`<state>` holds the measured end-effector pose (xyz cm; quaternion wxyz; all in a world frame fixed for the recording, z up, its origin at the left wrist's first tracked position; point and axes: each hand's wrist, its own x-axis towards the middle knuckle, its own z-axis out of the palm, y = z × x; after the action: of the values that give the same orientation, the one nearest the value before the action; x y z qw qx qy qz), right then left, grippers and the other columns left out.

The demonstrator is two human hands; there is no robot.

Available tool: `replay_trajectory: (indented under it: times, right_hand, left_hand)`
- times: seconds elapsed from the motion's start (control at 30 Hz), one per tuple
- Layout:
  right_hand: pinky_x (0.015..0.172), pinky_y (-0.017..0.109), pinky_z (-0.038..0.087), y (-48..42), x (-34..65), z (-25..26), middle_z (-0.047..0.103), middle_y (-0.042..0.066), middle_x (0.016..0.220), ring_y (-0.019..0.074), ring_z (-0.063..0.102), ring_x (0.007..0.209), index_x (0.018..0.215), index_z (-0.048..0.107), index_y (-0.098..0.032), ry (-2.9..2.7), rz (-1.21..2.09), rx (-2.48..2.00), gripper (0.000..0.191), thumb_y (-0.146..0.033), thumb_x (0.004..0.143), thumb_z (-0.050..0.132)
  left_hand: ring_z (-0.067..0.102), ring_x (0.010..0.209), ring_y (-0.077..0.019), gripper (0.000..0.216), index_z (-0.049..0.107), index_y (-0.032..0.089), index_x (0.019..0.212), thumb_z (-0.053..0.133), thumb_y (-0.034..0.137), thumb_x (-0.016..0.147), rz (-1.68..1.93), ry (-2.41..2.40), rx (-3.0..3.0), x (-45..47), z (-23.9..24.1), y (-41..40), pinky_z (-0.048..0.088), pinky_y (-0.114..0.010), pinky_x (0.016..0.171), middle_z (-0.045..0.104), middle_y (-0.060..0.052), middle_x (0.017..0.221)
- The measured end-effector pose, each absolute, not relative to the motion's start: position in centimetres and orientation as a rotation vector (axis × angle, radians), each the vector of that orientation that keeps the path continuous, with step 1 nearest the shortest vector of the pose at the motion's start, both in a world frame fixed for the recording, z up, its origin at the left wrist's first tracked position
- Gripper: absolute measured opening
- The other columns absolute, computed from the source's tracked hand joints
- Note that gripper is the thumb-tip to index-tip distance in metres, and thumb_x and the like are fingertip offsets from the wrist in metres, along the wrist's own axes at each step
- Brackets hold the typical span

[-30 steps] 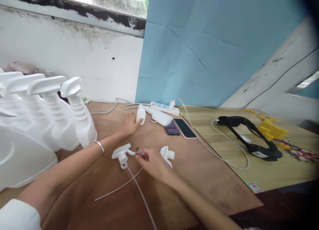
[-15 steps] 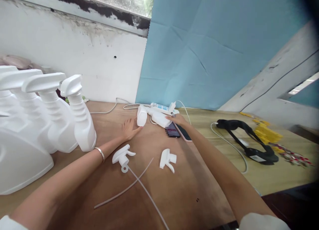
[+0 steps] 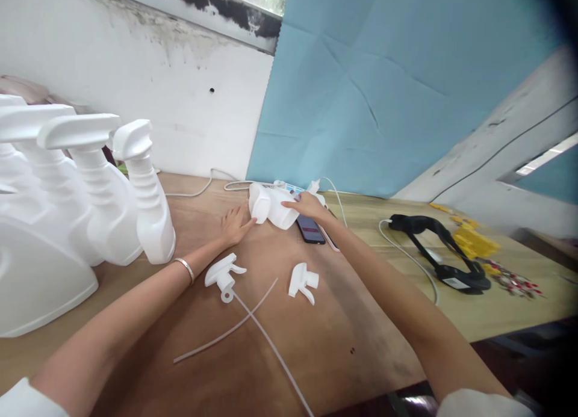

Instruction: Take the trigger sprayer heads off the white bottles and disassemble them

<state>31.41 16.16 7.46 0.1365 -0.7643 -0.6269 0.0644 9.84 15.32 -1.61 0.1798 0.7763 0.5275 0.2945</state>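
Observation:
Two white plastic bottles lie side by side near the back of the table. My left hand (image 3: 235, 225) is on the brown surface with fingers spread, its thumb touching the bottom of the left bottle (image 3: 259, 207). My right hand (image 3: 307, 205) grips the right bottle (image 3: 280, 212) at its near end; some fingers are hidden behind it. In front of my hands lie a white trigger sprayer head (image 3: 221, 274) with a long thin tube (image 3: 275, 352), a second trigger sprayer head (image 3: 302, 281), and a loose tube (image 3: 217, 339) crossing the first.
Several upright white spray bottles (image 3: 151, 212) stand at the left. Behind my right hand are a power strip (image 3: 293, 189) with white cables and a phone (image 3: 310, 230). A black headset-like device (image 3: 440, 248) and yellow items (image 3: 474, 239) lie at the right.
My right hand has moved left with the right bottle, which is now up against the left bottle. My left hand has stayed at the left bottle. The view has shifted slightly.

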Motion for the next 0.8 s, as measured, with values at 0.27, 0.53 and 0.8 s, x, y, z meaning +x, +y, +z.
replay_trajectory:
  times: [0.27, 0.53, 0.8]
  right_hand:
    - [0.067, 0.03, 0.039, 16.4, 29.4, 6.7, 0.063, 0.015, 0.089, 0.0264, 0.058, 0.084, 0.087, 0.056, -0.011, -1.793, 0.128, -2.116, 0.044, -0.053, 0.077, 0.044]
    - [0.077, 0.031, 0.038, 16.1, 27.5, 6.5, 0.061, 0.013, 0.098, 0.0243, 0.056, 0.093, 0.102, 0.052, -0.012, -1.782, 0.101, -1.953, 0.041, -0.045, 0.083, 0.038]
    - [0.087, 0.042, 0.031, 10.7, 26.7, 8.3, 0.047, 0.017, 0.114, 0.0284, 0.044, 0.106, 0.116, 0.04, -0.011, -1.82, -0.078, -1.803, 0.036, -0.024, 0.087, 0.023]
  left_hand:
    - [0.038, 0.118, -0.0279, 0.055, 0.032, 0.023, 0.13, 0.043, 0.047, 0.082, 0.876, 1.489, 2.146, 9.8, -1.9, 15.4, 0.028, -0.045, 0.096, 0.046, -0.01, 0.126]
    - [0.054, 0.097, -0.0203, 0.033, 0.048, 0.016, 0.113, 0.05, 0.031, 0.084, 1.045, 1.468, 1.932, 9.1, -2.0, 15.3, 0.047, -0.042, 0.08, 0.051, -0.009, 0.114]
    - [0.039, 0.121, -0.0164, 0.041, 0.038, 0.024, 0.127, 0.033, 0.036, 0.088, 0.849, 1.12, 1.941, 2.9, -0.5, 7.6, 0.036, -0.03, 0.098, 0.043, -0.004, 0.133]
